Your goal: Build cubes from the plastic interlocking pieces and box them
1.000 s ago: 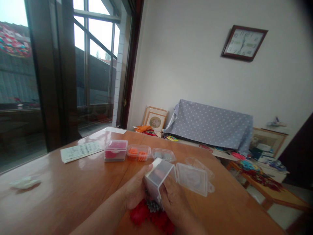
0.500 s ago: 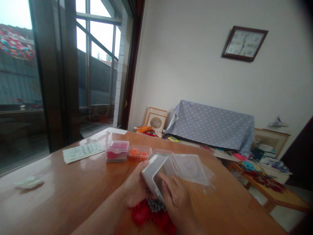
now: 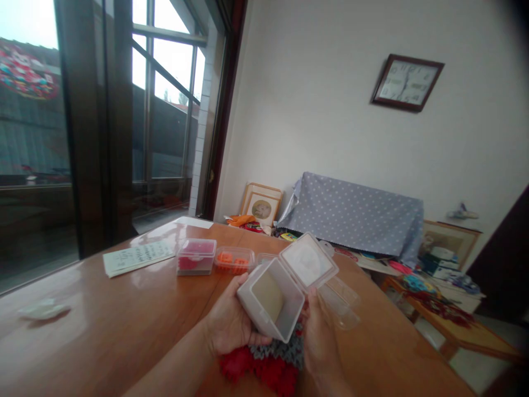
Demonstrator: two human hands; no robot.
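Note:
A square translucent plastic box [image 3: 253, 291] with its hinged lid [image 3: 309, 259] swung back is tilted so that I look into it. A beige sheet [image 3: 268, 295] lines one inner wall. My left hand [image 3: 229, 320] is closed round the box's left side and underside. At the box's right side, near the lid hinge, my right hand [image 3: 318, 331] has its fingers against it, partly hidden. Under the box lies a heap of red pieces [image 3: 260, 369] and grey pieces [image 3: 285, 350], too blurred to name, on the table [image 3: 157, 320].
Beyond the hands stand a lidded box with pink contents [image 3: 196, 256] and a clear tub of orange pieces [image 3: 235, 260]. A clear open container [image 3: 341, 300] lies right. Written paper [image 3: 138, 256] and a small pale packet [image 3: 45, 310] are left.
The box has turned so its opening faces me more, and the lid has risen upright. My right hand has come out of the opening to the box's right side.

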